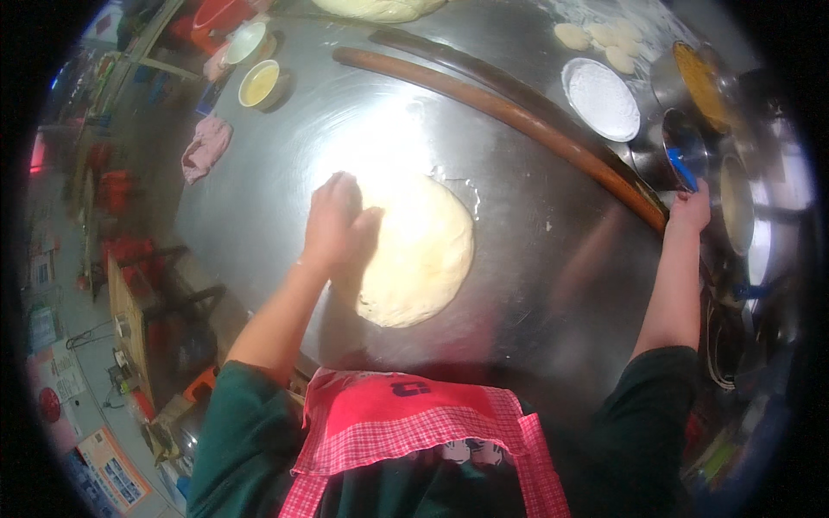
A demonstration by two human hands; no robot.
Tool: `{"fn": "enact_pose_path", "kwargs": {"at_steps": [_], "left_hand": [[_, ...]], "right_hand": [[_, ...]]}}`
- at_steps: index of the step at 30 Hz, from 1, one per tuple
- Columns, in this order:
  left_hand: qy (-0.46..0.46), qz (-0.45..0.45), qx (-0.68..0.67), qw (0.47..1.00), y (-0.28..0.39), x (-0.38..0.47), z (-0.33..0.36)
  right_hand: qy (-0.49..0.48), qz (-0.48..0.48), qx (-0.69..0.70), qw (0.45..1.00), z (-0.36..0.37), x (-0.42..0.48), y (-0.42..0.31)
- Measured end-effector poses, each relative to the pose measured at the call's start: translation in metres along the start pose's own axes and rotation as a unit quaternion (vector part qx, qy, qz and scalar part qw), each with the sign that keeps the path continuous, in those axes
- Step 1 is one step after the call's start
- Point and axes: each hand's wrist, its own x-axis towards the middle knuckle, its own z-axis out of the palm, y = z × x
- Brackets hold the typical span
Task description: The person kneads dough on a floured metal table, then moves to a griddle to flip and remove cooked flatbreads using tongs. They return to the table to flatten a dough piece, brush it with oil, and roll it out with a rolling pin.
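Note:
A large flat round of pale dough [421, 259] lies on the metal worktop [259, 213]. My left hand [337, 220] rests at the dough's left edge, with no tool in it. Far to the right, my right hand [692, 207] is closed on a blue handle [681, 169] that reaches into a dark-looking metal container [680, 133]. What the handle belongs to is hidden. A long brown wooden rolling pin [505, 120] and a darker one [479, 68] lie slantwise beyond the dough, their near ends by my right hand.
A bowl of white powder [601, 99], a pot of yellow-orange filling [703, 87] and another pot [737, 204] stand at the right. Small dough pieces [620, 42] lie behind. At the left are a bowl of yellow liquid [260, 84], a pale bowl [246, 43] and a pink cloth [207, 146]. More dough [382, 8] lies at the far edge.

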Motion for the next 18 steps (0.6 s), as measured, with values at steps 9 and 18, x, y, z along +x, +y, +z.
{"fn": "enact_pose_path", "kwargs": {"at_steps": [9, 18], "left_hand": [[-0.282, -0.037, -0.057, 0.957, -0.017, 0.03, -0.018], [-0.403, -0.026, -0.285, 0.869, -0.024, 0.01, -0.03]], "right_hand": [[-0.45, 0.137, -0.059, 0.88, -0.05, -0.251, 0.034], [-0.485, 0.401, -0.281, 0.724, -0.003, -0.444, 0.086]]}}
